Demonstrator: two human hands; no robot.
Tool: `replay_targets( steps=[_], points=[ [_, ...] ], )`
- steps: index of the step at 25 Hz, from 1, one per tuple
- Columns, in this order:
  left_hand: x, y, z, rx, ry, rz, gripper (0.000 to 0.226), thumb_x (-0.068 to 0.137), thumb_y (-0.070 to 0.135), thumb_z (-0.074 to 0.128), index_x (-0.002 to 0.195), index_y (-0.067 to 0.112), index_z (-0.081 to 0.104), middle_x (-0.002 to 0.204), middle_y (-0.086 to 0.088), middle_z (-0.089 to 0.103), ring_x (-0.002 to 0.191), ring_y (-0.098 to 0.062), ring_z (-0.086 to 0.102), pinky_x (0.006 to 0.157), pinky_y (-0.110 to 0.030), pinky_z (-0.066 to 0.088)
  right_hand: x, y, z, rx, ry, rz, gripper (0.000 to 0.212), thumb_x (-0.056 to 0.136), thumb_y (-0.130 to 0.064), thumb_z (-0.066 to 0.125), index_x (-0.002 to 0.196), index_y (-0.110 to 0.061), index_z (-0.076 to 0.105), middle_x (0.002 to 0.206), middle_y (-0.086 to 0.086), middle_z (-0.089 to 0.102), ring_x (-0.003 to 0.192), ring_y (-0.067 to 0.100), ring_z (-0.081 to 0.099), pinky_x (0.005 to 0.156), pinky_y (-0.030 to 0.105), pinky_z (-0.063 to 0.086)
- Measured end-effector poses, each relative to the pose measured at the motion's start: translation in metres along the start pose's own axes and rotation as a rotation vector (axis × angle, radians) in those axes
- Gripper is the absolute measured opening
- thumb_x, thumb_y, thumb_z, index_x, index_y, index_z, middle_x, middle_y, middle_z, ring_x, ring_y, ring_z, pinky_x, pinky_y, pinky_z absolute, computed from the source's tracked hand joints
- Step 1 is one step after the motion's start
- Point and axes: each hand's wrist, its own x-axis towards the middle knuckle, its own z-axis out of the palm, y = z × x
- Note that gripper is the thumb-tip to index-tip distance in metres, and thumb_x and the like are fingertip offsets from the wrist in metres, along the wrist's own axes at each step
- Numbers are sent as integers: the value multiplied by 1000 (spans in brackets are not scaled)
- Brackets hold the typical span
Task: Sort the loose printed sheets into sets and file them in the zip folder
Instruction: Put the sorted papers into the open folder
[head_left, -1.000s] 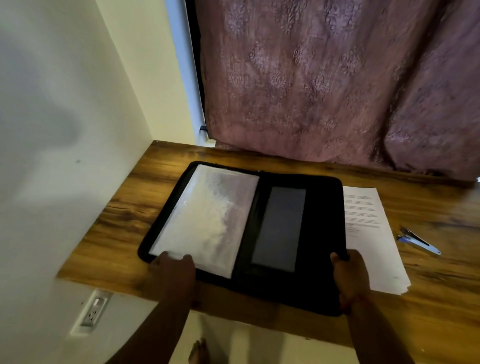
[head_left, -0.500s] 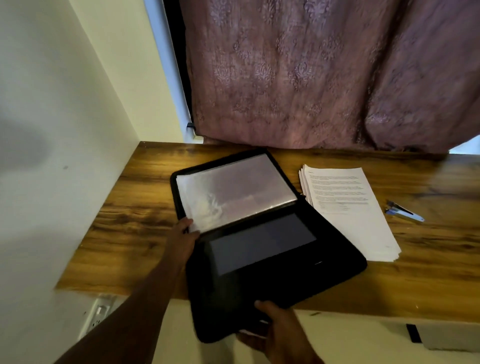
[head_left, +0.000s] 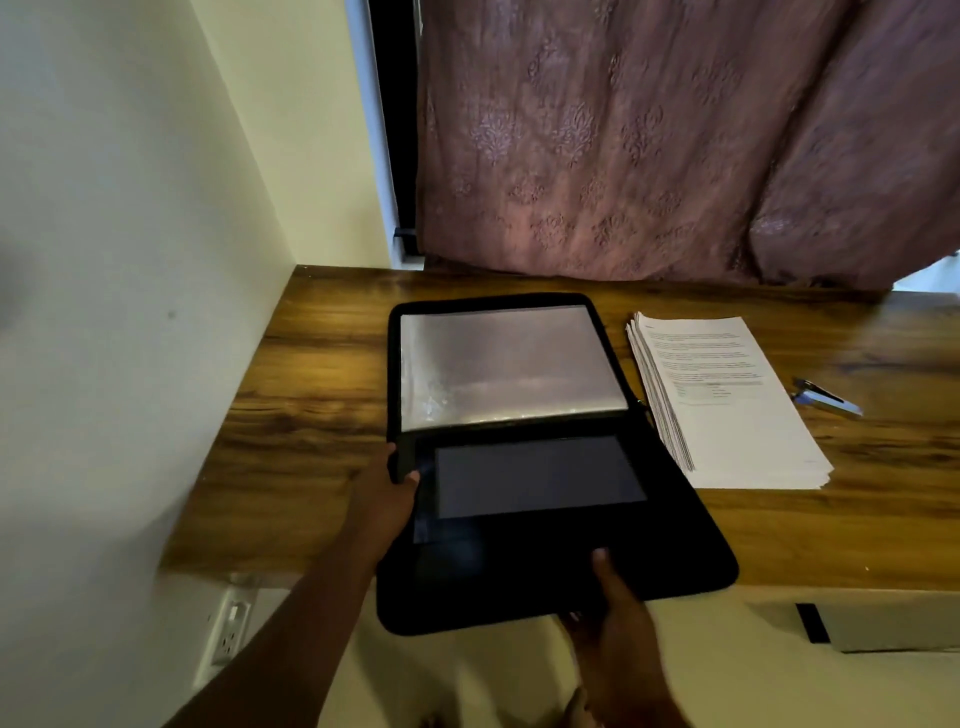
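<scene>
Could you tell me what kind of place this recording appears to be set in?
Probably a desk nook in a home: a wooden desktop built against a plain wall, a patterned mauve curtain hanging behind it, and a wall socket below. The zip folder and printed sheets suggest paperwork.

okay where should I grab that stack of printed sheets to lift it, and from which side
Probably the stack of printed sheets by its near short edge, from the front right: it lies flat, the zip folder crowds its left edge, and the right hand is nearest.
</scene>
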Motion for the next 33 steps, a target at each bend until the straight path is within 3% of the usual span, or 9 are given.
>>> replay_targets(
  steps=[6, 10, 16, 20, 24, 25, 27, 29, 33],
  points=[
    [19, 8, -6, -10, -31, -5, 61, 95, 18, 61, 150, 12, 36, 149, -12, 45, 134, -29, 45, 108, -35, 36, 53, -61, -32, -227, 93, -378, 36, 91, -23, 66, 126, -21, 60, 117, 6, 70, 104, 28, 68, 86, 52, 55],
    [29, 10, -6, 36, -31, 16, 59, 96, 11, 57, 150, 7, 34, 149, -17, 43, 135, -32, 43, 109, -36, 34, 83, -91, -39, -570, 300, -470, 31, 87, -20, 70, 116, -13, 60, 111, 9, 69, 99, 24, 65, 91, 43, 53],
    [34, 7, 4, 210, 72, 36, 53, 93, 12, 54, 144, 13, 42, 136, -25, 52, 123, -41, 50, 100, -43, 41, 97, -114, -22, -1307, 88, -476, 29, 88, -18, 64, 116, -13, 58, 98, 6, 67, 86, 19, 63, 78, 36, 54],
    [38, 22, 4, 544, 26, -113, 74, 89, 47, 59, 152, 30, 24, 155, -23, 20, 141, -44, 23, 112, -58, 24, 81, -99, -16, -1565, -293, -169, 18, 90, -21, 61, 108, -18, 57, 84, 5, 66, 66, 15, 65, 65, 34, 57],
    [54, 34, 3, 706, -11, -60, 73, 91, 49, 56, 154, 29, 23, 163, -14, 7, 149, -37, 5, 117, -58, 10, 71, -95, -10, -1493, -534, 394, 28, 98, -27, 56, 119, -8, 53, 88, 15, 65, 64, 21, 69, 63, 33, 60],
    [53, 37, 8, 711, -11, -53, 71, 92, 48, 55, 153, 28, 25, 163, -13, 5, 150, -36, 3, 118, -57, 9, 76, -100, -9, -1502, -577, 345, 21, 99, -26, 54, 107, -6, 57, 82, 12, 65, 65, 21, 68, 68, 37, 59],
    [44, 40, 26, 715, 18, -54, 68, 94, 47, 52, 153, 27, 25, 164, -11, 4, 150, -34, 2, 118, -58, 10, 99, -111, -2, -1506, -435, -69, 19, 97, -24, 55, 84, -11, 57, 79, 11, 66, 73, 25, 67, 78, 46, 56],
    [30, 38, 48, 749, 52, -20, 67, 96, 49, 46, 155, 28, 21, 165, -9, 3, 151, -34, 1, 118, -59, 9, 126, -129, 9, -1406, -206, -397, 13, 93, -24, 59, 91, -11, 59, 95, 10, 66, 88, 26, 65, 83, 44, 54],
    [16, 33, 58, 793, 51, -15, 75, 93, 66, 39, 156, 33, 15, 165, -8, 0, 151, -33, 1, 116, -60, 9, 171, -143, 29, -1335, -136, -477, 30, 84, -17, 59, 114, -8, 58, 122, 8, 53, 102, 27, 59, 91, 38, 52]
  ],
)
